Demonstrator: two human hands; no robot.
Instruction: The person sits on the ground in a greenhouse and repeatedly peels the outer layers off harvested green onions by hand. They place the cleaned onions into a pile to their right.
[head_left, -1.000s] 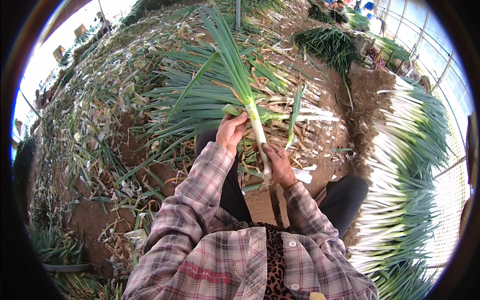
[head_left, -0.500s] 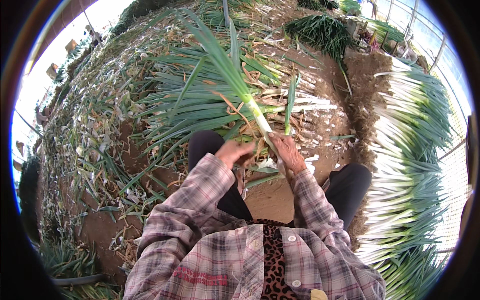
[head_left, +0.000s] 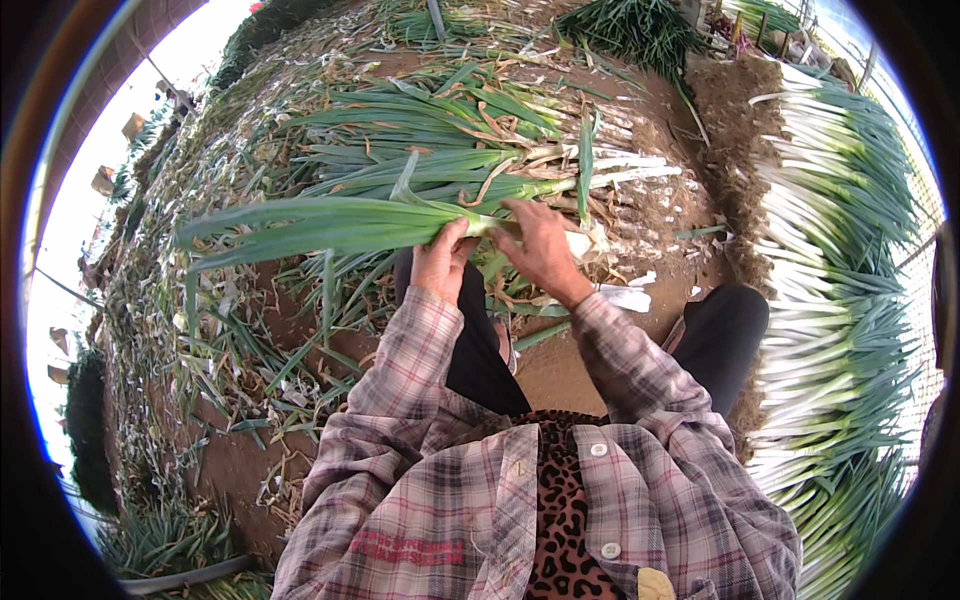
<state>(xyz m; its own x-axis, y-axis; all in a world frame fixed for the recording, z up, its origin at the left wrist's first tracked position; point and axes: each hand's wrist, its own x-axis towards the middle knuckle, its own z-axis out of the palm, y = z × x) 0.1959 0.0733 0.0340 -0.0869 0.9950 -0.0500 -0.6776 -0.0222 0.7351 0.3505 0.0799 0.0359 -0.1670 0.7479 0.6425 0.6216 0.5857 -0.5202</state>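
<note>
We see one long green onion (head_left: 340, 222) held nearly level above the middle of the ground (head_left: 560, 375), in front of the knees; its leaves spread toward the ground's left edge, and its pale stem goes to the right. The left hand (head_left: 440, 262) has its fingers folded around the onion, just where the leaves join the stem. The right hand (head_left: 540, 245) is half curled, with its fingers over the pale stem; it is slightly blurred, so we cannot tell how firmly it holds.

Under and beyond the hands, we find a pile of untrimmed onions (head_left: 400, 175) lying on the ground, with green leaves to the left, stems to the right, and brown dry leaves among them. A white scrap (head_left: 625, 298) lies near the right wrist. Along the right edge of the ground runs a long row of clean onions (head_left: 800, 270), white ends inward, beside a ridge of soil (head_left: 735, 120). Toward the far edge we notice a dark green heap (head_left: 635, 35), and over the left side, scattered leaf litter (head_left: 230, 310).
</note>
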